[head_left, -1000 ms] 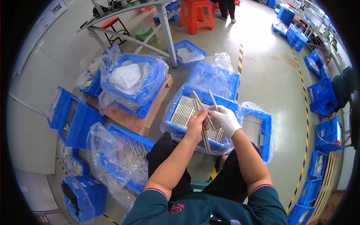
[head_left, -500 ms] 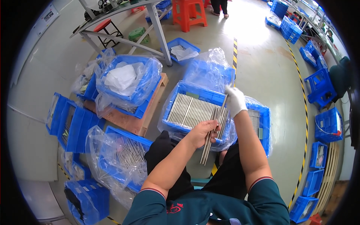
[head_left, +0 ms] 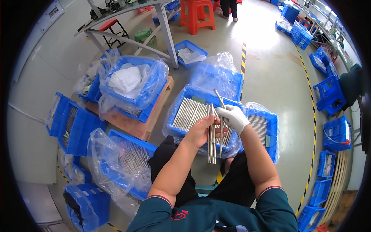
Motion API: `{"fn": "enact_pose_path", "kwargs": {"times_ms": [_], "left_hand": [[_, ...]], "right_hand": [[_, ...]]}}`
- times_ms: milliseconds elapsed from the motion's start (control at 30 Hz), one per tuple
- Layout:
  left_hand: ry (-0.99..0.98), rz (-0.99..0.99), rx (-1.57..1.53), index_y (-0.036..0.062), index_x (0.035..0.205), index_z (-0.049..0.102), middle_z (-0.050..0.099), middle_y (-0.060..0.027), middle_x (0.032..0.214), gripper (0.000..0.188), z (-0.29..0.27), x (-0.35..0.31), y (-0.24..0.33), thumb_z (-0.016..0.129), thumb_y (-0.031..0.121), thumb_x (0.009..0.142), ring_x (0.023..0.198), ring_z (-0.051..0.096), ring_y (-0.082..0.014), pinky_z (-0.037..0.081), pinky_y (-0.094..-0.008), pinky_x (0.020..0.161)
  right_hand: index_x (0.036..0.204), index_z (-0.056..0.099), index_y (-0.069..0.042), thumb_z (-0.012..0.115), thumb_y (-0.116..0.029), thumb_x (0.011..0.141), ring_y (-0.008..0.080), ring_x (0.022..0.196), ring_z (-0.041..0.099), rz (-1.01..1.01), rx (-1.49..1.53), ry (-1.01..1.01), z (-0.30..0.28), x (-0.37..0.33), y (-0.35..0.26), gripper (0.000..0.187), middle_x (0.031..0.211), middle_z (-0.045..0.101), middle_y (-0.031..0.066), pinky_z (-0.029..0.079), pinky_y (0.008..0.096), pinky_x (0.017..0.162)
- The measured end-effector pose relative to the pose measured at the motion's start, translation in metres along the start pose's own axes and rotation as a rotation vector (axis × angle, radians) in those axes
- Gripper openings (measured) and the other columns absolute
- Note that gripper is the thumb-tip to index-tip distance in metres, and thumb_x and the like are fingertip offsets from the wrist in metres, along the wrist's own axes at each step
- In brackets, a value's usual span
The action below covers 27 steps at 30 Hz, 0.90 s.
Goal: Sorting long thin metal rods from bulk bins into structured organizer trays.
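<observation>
My bare left hand (head_left: 201,130) is closed round several long silver metal rods (head_left: 211,145), held nearly upright in front of me. Beside it, my right hand (head_left: 235,118), in a white glove, grips a single metal rod (head_left: 219,96) between thumb and fingers. That rod leans at its upper end, and its lower part passes by the left fingers. Beneath both hands stands a plastic-lined blue crate (head_left: 186,92) with a row of similar rods (head_left: 189,114) lying side by side. My hands hide its right part.
Another blue crate with rods (head_left: 273,131) stands right of my knees. At lower left is a bagged crate of rods (head_left: 129,160). A wooden pallet (head_left: 156,112) carries a blue crate (head_left: 154,91) with white wrapping. A grey table leg (head_left: 166,34) and red stools (head_left: 197,17) stand further off.
My right hand has come down and left, closer to my left hand. The rods in my left hand have swung more upright and shifted slightly left.
</observation>
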<state>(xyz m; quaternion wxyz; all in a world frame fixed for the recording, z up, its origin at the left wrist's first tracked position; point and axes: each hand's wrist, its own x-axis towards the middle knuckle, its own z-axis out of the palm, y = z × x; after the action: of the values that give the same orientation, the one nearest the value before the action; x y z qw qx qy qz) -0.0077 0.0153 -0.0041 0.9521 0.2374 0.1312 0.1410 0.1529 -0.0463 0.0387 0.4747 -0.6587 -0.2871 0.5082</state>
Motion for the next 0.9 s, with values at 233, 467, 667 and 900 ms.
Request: {"fn": "enact_pose_path", "kwargs": {"times_ms": [233, 467, 667, 900], "left_hand": [[0.03, 0.023, 0.075, 0.0064, 0.09, 0.061, 0.061, -0.0087, 0.092, 0.03, -0.001, -0.003, -0.001, 0.059, 0.036, 0.087, 0.08, 0.062, -0.0218, 0.052, -0.0398, 0.065], [0.039, 0.018, 0.055, 0.007, 0.089, 0.061, 0.06, -0.0051, 0.085, 0.031, -0.004, -0.003, -0.002, 0.061, 0.038, 0.086, 0.079, 0.061, -0.0219, 0.052, -0.04, 0.066], [0.134, 0.126, 0.022, 0.0066, 0.09, 0.06, 0.057, -0.0008, 0.075, 0.029, 0.003, -0.002, 0.004, 0.063, 0.035, 0.085, 0.072, 0.06, -0.0188, 0.054, -0.0394, 0.07], [0.31, 0.397, -0.117, 0.0057, 0.097, 0.056, 0.051, 0.0006, 0.071, 0.033, -0.02, 0.005, 0.022, 0.062, 0.036, 0.085, 0.063, 0.051, -0.0125, 0.045, -0.029, 0.058]], "right_hand": [[0.083, 0.065, -0.001, 0.063, -0.037, 0.079, 0.0111, 0.063, 0.059, -0.086, -0.419, 0.068, 0.015, -0.002, -0.003, 0.036, 0.069, 0.063, 0.0056, 0.047, 0.0263, 0.061], [0.096, 0.065, -0.003, 0.06, -0.036, 0.083, 0.0123, 0.066, 0.059, -0.171, -0.43, 0.039, 0.015, -0.006, -0.004, 0.036, 0.074, 0.064, 0.0071, 0.047, 0.0273, 0.065], [0.102, 0.063, -0.006, 0.047, -0.038, 0.09, 0.037, 0.087, 0.06, -0.358, -0.619, 0.12, 0.007, -0.004, 0.005, 0.037, 0.088, 0.064, 0.0177, 0.046, 0.0377, 0.074], [0.111, 0.057, 0.001, 0.046, -0.024, 0.09, 0.0126, 0.058, 0.054, -0.068, -0.267, -0.074, 0.005, -0.025, -0.007, 0.034, 0.064, 0.056, 0.006, 0.044, 0.0268, 0.056]]}}
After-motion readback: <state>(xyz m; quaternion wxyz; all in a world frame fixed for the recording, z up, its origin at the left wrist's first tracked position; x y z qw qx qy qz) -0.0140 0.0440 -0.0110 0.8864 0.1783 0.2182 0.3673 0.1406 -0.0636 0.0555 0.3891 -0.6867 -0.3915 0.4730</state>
